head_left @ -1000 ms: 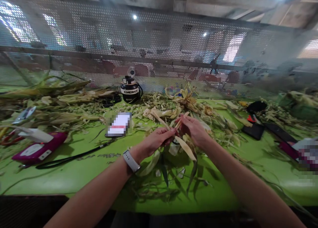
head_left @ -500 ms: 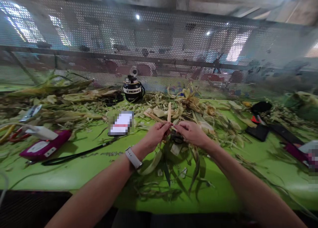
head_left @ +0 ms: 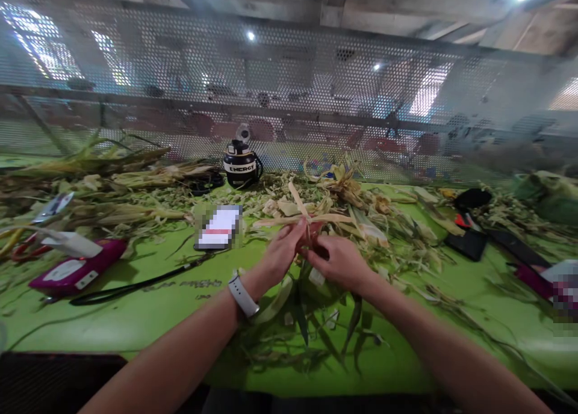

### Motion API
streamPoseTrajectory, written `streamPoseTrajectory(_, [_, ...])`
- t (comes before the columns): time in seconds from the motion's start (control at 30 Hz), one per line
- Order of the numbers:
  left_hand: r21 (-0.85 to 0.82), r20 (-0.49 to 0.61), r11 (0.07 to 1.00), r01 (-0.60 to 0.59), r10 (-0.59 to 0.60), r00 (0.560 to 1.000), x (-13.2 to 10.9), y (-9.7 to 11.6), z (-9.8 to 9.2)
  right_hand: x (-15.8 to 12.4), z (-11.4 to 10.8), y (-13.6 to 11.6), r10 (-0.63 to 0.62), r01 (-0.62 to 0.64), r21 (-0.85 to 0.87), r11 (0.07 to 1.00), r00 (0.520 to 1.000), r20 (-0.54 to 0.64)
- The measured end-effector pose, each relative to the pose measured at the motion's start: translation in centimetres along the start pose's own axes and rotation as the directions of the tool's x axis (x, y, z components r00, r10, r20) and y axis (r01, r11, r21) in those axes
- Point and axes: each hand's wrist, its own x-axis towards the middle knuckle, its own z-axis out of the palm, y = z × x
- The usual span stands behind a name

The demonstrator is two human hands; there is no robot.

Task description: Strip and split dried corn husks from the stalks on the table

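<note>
Pale, dry strips that look like corn husk cross each other at my fingertips. One husk strip (head_left: 298,198) points up and to the left, while another long strip (head_left: 336,218) runs sideways past the crossing. My left hand (head_left: 279,254) is closed, its thumb and fingers pinching the strips at the crossing. Close beside it, my right hand (head_left: 341,262) is curled just below the crossing, fingers closed on the lower part of the strips, which is mostly hidden. Loose husk pieces (head_left: 300,312) lie under and in front of my hands.
A phone (head_left: 220,226) with a black strap lies left of my hands, near a magenta power strip (head_left: 76,269). Behind stands a black jar-shaped bottle (head_left: 240,166). Husk heaps (head_left: 149,182) spread across the green table (head_left: 158,318). A perforated screen (head_left: 289,89) rises behind.
The strip that stood upright now leans left, and a long strip now extends to the right of the crossing. My right hand has moved lower and left, its fingers more curled.
</note>
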Motion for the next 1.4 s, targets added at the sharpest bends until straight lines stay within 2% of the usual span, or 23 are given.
streamPoseTrajectory(0.1, [0.067, 0.001, 0.998, 0.011, -0.011, 1.000, -0.2, 0.2, 0.2, 0.0, 0.8, 0.1, 0.008, -0.022, 0.130, 0.991, 0.994, 0.111])
streamPoseTrajectory(0.3, [0.040, -0.022, 0.999, 0.031, -0.030, 0.999, -0.5, 0.5, 0.4, 0.1, 1.2, 0.1, -0.112, 0.048, 0.392, 0.919, 0.983, 0.142])
streamPoseTrajectory(0.37, [0.055, -0.016, 0.998, 0.023, -0.022, 1.000, -0.4, 0.5, 0.4, 0.0, 1.2, -0.2, -0.123, 0.055, 0.415, 0.908, 0.983, 0.139])
streamPoseTrajectory(0.43, [0.098, -0.006, 0.995, -0.018, 0.019, 1.000, -0.1, 0.6, 0.1, -0.1, 0.9, -0.4, -0.116, 0.063, 0.363, 0.930, 0.985, 0.126])
streamPoseTrajectory(0.5, [0.195, -0.004, 0.975, -0.110, 0.113, 0.994, 0.3, 0.7, -0.3, -0.2, 0.2, -0.5, -0.103, 0.085, 0.254, 0.963, 0.993, 0.058])
streamPoseTrajectory(0.57, [0.350, 0.017, 0.911, -0.218, 0.226, 0.974, 0.7, 0.8, -0.9, -0.2, -0.9, -0.2, -0.064, 0.080, 0.178, 0.981, 0.993, -0.095])
streamPoseTrajectory(0.63, [0.524, 0.105, 0.787, -0.326, 0.320, 0.942, 0.8, 0.9, -1.4, 0.1, -2.0, 0.6, 0.069, 0.005, 0.269, 0.963, 0.962, -0.263])
streamPoseTrajectory(0.67, [0.585, 0.164, 0.721, -0.372, 0.344, 0.925, 0.7, 1.0, -1.6, 0.3, -2.4, 1.1, 0.179, -0.061, 0.390, 0.919, 0.944, -0.276])
streamPoseTrajectory(0.7, [0.641, 0.242, 0.638, -0.428, 0.360, 0.901, 0.6, 1.2, -1.8, 0.5, -2.8, 1.7, 0.295, -0.131, 0.538, 0.833, 0.927, -0.231])
streamPoseTrajectory(0.73, [0.666, 0.300, 0.585, -0.462, 0.358, 0.884, 0.5, 1.4, -1.9, 0.7, -3.0, 2.2, 0.383, -0.206, 0.672, 0.712, 0.915, -0.126])
streamPoseTrajectory(0.77, [0.686, 0.358, 0.529, -0.500, 0.353, 0.864, 0.4, 1.6, -1.9, 0.9, -3.2, 2.6, 0.421, -0.284, 0.759, 0.587, 0.907, 0.014])
streamPoseTrajectory(0.8, [0.721, 0.440, 0.416, -0.554, 0.343, 0.830, 0.2, 1.9, -2.0, 1.0, -3.2, 2.9, 0.397, -0.351, 0.802, 0.482, 0.904, 0.157])
streamPoseTrajectory(0.87, [0.737, 0.525, 0.282, -0.614, 0.335, 0.783, 0.1, 2.3, -2.0, 1.0, -3.1, 2.9, 0.268, -0.433, 0.812, 0.391, 0.898, 0.350])
streamPoseTrajectory(0.9, [0.733, 0.547, 0.255, -0.631, 0.331, 0.769, 0.0, 2.4, -2.0, 1.0, -2.9, 2.7, 0.203, -0.438, 0.810, 0.389, 0.899, 0.389])
streamPoseTrajectory(0.93, [0.727, 0.547, 0.267, -0.633, 0.333, 0.768, 0.0, 2.5, -1.9, 0.9, -2.8, 2.4, 0.155, -0.425, 0.813, 0.398, 0.905, 0.397])
streamPoseTrajectory(1.03, [0.707, 0.510, 0.362, -0.607, 0.332, 0.793, -0.1, 2.5, -1.9, 0.7, -2.6, 1.6, 0.100, -0.363, 0.836, 0.411, 0.930, 0.354])
streamPoseTrajectory(1.13, [0.684, 0.481, 0.417, -0.598, 0.358, 0.800, -0.2, 2.4, -1.9, 0.8, -3.2, 1.7, 0.199, -0.302, 0.830, 0.468, 0.952, 0.233])
streamPoseTrajectory(1.2, [0.685, 0.477, 0.411, -0.601, 0.370, 0.797, -0.2, 2.4, -2.0, 0.9, -3.7, 2.0, 0.297, -0.262, 0.808, 0.528, 0.948, 0.114])
streamPoseTrajectory(1.23, [0.694, 0.483, 0.393, -0.602, 0.366, 0.796, -0.1, 2.4, -2.0, 0.9, -3.9, 2.1, 0.320, -0.272, 0.798, 0.537, 0.941, 0.106])
streamPoseTrajectory(1.3, [0.715, 0.512, 0.339, -0.612, 0.342, 0.788, 0.1, 2.2, -2.2, 0.9, -3.9, 2.3, 0.312, -0.363, 0.791, 0.492, 0.922, 0.229])
streamPoseTrajectory(1.37, [0.716, 0.555, 0.289, -0.635, 0.316, 0.770, 0.3, 2.0, -2.3, 0.8, -3.6, 2.3, 0.232, -0.477, 0.777, 0.410, 0.879, 0.418])
streamPoseTrajectory(1.4, [0.714, 0.571, 0.276, -0.644, 0.303, 0.763, 0.3, 1.9, -2.3, 0.8, -3.3, 2.2, 0.185, -0.507, 0.776, 0.375, 0.861, 0.473])
